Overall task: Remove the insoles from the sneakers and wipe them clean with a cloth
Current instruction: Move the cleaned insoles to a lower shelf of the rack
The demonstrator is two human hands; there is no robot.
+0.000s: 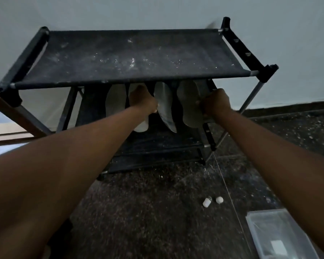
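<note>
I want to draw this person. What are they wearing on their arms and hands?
Nothing that shows. Both forearms are bare all the way to the bottom of the picture, with no sleeves. The left hand and right hand have no gloves, and I see no watch, bracelet or rings.

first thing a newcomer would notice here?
Two bare arms reaching in from the bottom corners, left hand and right hand meeting under the top shelf of a dark, dusty rack. There, pale insoles stand on the second tier, each hand gripping one. Lower right on the speckled floor lie two small white caps and a clear plastic box.
</note>
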